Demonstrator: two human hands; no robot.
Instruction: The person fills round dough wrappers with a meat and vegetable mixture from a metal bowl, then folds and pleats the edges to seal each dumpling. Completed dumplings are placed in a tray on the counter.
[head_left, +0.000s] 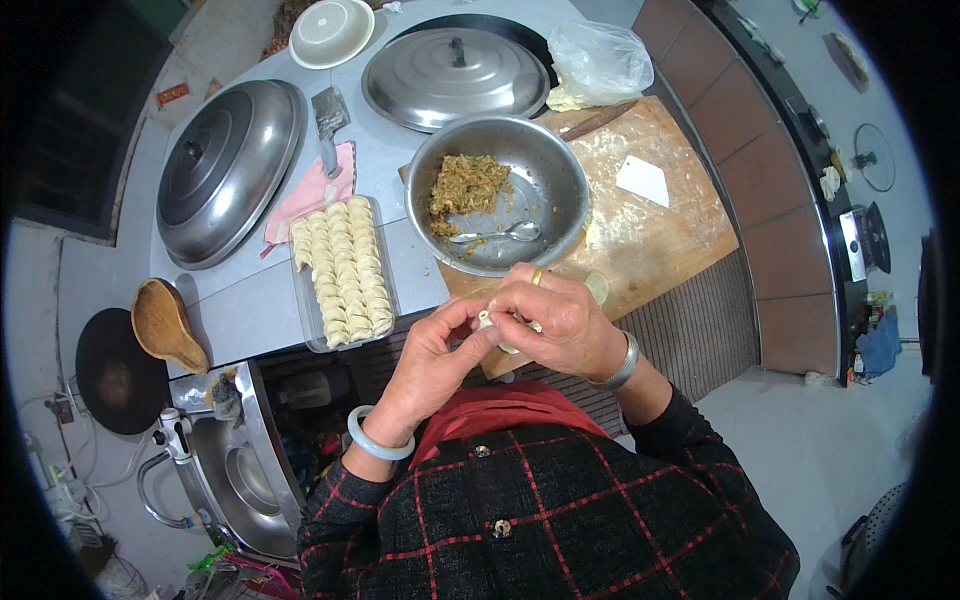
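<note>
My left hand (442, 349) and my right hand (559, 319) meet in front of my chest, pinching a small dumpling (486, 319) of pale dough between their fingertips. Fingers cover most of it. Just beyond them stands a wide steel bowl (551, 251) with a mound of chopped filling (469, 184) and a metal spoon (502, 233) inside. A round dough wrapper (597, 288) lies on the floured wooden board (675, 247), close to my right hand. Left of the bowl, a clear plastic container (304, 315) holds rows of folded dumplings (345, 270).
Two large steel lids (229, 172) (457, 75) occupy the tiled counter. A cleaver (330, 124) rests partly on a pink cloth (319, 187). The board carries a white scraper (643, 180), a rolling pin (598, 120) and a plastic bag (604, 64). A gourd ladle (166, 322) sits near the sink (240, 480).
</note>
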